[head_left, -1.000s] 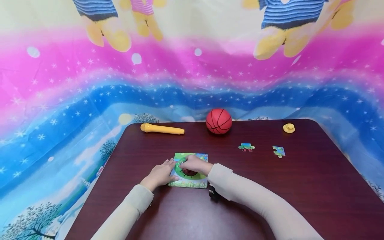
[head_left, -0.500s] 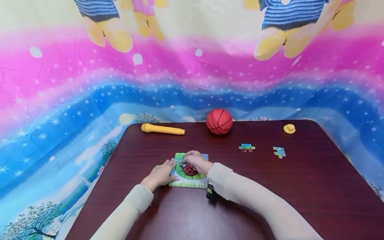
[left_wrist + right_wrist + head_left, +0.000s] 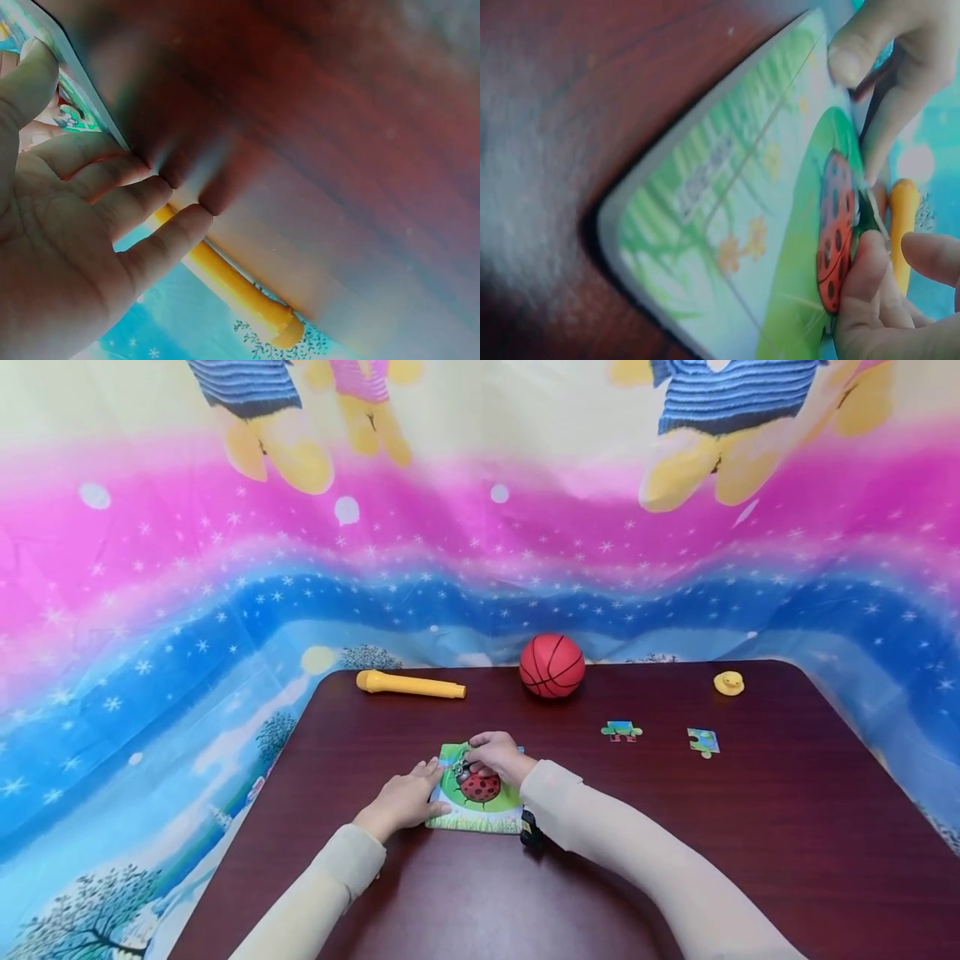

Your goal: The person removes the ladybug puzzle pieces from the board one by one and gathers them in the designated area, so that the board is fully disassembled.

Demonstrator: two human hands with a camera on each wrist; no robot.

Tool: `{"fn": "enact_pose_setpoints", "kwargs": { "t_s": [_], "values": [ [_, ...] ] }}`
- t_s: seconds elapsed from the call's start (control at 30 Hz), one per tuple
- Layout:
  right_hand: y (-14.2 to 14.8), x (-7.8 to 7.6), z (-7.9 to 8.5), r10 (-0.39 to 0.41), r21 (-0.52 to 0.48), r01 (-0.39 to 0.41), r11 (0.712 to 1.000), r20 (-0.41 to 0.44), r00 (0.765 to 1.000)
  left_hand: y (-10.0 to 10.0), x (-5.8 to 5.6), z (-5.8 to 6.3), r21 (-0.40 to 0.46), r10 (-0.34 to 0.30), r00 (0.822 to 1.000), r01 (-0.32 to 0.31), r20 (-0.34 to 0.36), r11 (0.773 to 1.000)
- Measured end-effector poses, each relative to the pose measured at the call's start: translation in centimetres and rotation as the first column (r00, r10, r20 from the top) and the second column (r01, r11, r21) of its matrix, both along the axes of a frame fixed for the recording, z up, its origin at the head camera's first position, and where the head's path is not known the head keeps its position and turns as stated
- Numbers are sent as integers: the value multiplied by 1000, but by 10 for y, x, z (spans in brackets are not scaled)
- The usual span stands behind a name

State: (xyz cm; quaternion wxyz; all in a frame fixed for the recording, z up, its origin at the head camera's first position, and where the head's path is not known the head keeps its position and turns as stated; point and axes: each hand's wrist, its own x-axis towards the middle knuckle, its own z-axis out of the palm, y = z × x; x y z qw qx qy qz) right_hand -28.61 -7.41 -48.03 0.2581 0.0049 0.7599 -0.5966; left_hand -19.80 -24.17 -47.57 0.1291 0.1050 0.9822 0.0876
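Note:
A square jigsaw puzzle point(image 3: 480, 823) with a red ladybug picture lies flat on the table in the head view. My left hand point(image 3: 402, 799) rests along its left edge, fingers spread and nearly straight, thumb near the lower left corner. Over the puzzle's upper part is my right hand point(image 3: 498, 757), pinching a puzzle piece point(image 3: 871, 213) between thumb and fingers. The piece looks tilted up from the board beside the ladybug's body; my fingers hide much of it. From the left wrist, a green-and-white part of this piece point(image 3: 73, 117) shows past the left thumb.
Two loose puzzle pieces lie on the table to the right, one point(image 3: 622, 732) nearer and one point(image 3: 703, 742) farther right. Along the back edge are a yellow toy microphone point(image 3: 411, 684), a red toy basketball point(image 3: 552, 666) and a yellow rubber duck point(image 3: 729, 683). A printed cloth hangs behind.
My right hand has shifted slightly up and right across the puzzle, uncovering the ladybug's body. My left hand has stayed at the left edge.

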Motion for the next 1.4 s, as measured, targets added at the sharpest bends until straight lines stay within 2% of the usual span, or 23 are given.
{"fn": "enact_pose_setpoints", "kwargs": {
  "t_s": [0.13, 0.43, 0.73, 0.93, 1.17, 1.4],
  "values": [
    [-1, -3, -2, 13, 22, -13, 1000, 5, 1000, -1, 1, -1, -10, -10, 1000, 10, -13, 1000],
    [-7, -13, -3, 43, 169, -39, 985, -20, 999, 0, -1, -4, -18, -5, 1000, 5, -7, 1000],
    [8, -15, 3, 62, 88, -61, 994, -5, 998, 3, 1, -4, -14, 1, 1000, -1, 21, 1000],
    [28, -28, 14, -1, 46, 1, 999, -10, 1000, 1, 2, -2, -16, -4, 1000, 4, 8, 1000],
    [62, -46, 15, -81, 90, 83, 992, -29, 996, 0, 2, -2, -17, 1, 1000, -1, 20, 1000],
    [96, -53, 14, -136, 115, 138, 984, -25, 990, 4, 1, -2, -7, -7, 1000, 7, 5, 1000]
  ]
}}
